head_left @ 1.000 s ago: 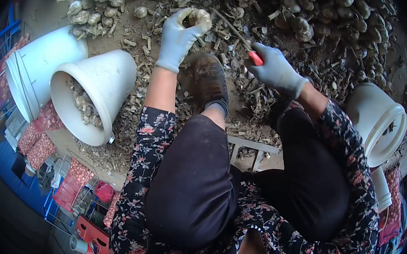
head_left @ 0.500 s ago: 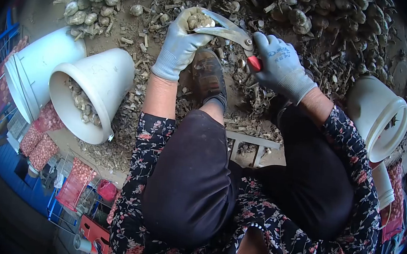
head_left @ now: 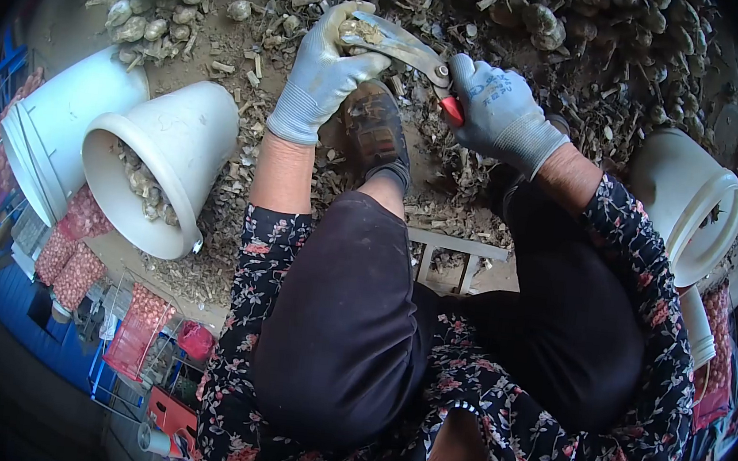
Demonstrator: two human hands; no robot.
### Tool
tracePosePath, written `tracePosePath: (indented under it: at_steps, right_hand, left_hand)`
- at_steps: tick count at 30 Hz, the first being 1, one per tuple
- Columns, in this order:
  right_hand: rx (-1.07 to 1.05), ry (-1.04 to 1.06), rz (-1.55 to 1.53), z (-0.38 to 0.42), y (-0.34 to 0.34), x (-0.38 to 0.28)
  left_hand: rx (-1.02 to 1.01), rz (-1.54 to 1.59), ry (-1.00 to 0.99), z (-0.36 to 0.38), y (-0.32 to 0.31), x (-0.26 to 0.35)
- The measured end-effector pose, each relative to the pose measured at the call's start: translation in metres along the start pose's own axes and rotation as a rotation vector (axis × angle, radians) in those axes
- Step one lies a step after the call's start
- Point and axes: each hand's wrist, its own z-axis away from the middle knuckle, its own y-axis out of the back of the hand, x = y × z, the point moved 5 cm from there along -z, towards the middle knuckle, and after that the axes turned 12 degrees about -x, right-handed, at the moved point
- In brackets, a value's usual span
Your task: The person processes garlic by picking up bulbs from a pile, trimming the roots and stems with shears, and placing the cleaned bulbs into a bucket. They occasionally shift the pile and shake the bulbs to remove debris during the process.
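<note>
My left hand (head_left: 320, 70), in a pale grey work glove, is closed around a garlic bulb (head_left: 359, 31) above my shoe. A pair of pruning shears (head_left: 411, 51) reaches in from the right, its metal blades against the bulb. My right hand (head_left: 498, 105), gloved the same way, grips the shears by their red handle (head_left: 452, 110). The glove hides most of the handles. How far the blades are closed on the bulb is hard to see. Cut stalks and dry scraps (head_left: 264, 69) cover the ground beneath both hands.
A white bucket (head_left: 184, 137) holding garlic lies tipped on the left, with another white bucket (head_left: 72, 126) beside it. A third bucket (head_left: 670, 193) lies on the right. Garlic piles (head_left: 155, 10) (head_left: 637, 34) stand at the back. Red net sacks (head_left: 142, 324) are at lower left.
The shear blades have come closer together at the bulb. Both hands have shifted slightly up and to the left in view.
</note>
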Motion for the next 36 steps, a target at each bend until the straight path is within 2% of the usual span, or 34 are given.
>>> tracePosePath:
  at_steps: [4, 6, 7, 9, 13, 15, 19, 20, 22, 25, 27, 28, 29, 30, 33, 36]
  right_hand:
    - [0.010, 0.016, -0.010, -0.001, 0.001, -0.001]
    - [0.030, 0.035, -0.023, 0.000, 0.000, -0.001]
    - [0.027, 0.037, -0.025, 0.000, -0.001, -0.002]
    - [0.134, 0.065, 0.071, 0.001, 0.003, -0.004]
    - [0.188, 0.071, 0.090, -0.003, 0.010, -0.007]
    - [0.024, 0.038, 0.092, -0.008, 0.006, -0.006]
    - [-0.018, 0.061, -0.016, -0.008, 0.002, -0.004]
    - [-0.063, 0.065, -0.053, -0.010, -0.001, -0.004]
    - [-0.085, 0.061, -0.240, -0.011, -0.011, -0.001]
    - [-0.075, 0.058, -0.255, -0.012, -0.016, 0.009]
    - [0.010, 0.082, -0.304, -0.010, -0.020, 0.018]
    - [0.024, 0.046, -0.362, -0.008, -0.019, 0.025]
    - [0.036, 0.011, -0.422, -0.007, -0.019, 0.032]
    - [0.063, -0.022, -0.488, -0.006, -0.018, 0.038]
    - [0.057, -0.065, -0.462, -0.011, -0.014, 0.044]
    - [-0.069, -0.098, -0.461, -0.019, -0.010, 0.037]
  left_hand:
    - [0.083, 0.189, -0.072, 0.002, 0.000, -0.006]
    - [0.120, 0.160, 0.139, 0.006, 0.000, -0.011]
    - [0.122, 0.162, 0.142, 0.007, -0.001, -0.010]
    - [0.095, -0.118, 0.019, 0.005, -0.003, 0.001]
    - [0.108, -0.136, -0.068, 0.003, -0.006, 0.004]
    - [0.101, -0.400, -0.071, 0.005, -0.003, 0.013]
    - [0.025, -0.069, 0.008, 0.001, -0.002, -0.009]
    - [0.026, -0.068, 0.007, 0.003, 0.000, -0.012]
    - [-0.006, 0.263, 0.211, 0.013, 0.003, -0.029]
    - [0.043, 0.340, 0.114, 0.034, 0.020, -0.025]
    - [0.717, 0.061, -0.149, 0.084, 0.043, 0.032]
    - [1.008, -0.093, -0.144, 0.134, 0.087, 0.025]
    - [1.178, -0.276, -0.096, 0.176, 0.117, 0.041]
    - [1.189, -0.285, -0.104, 0.176, 0.120, 0.046]
    - [1.193, -0.719, -0.122, 0.163, 0.123, 0.074]
    - [1.161, -1.123, -0.096, 0.154, 0.122, 0.084]
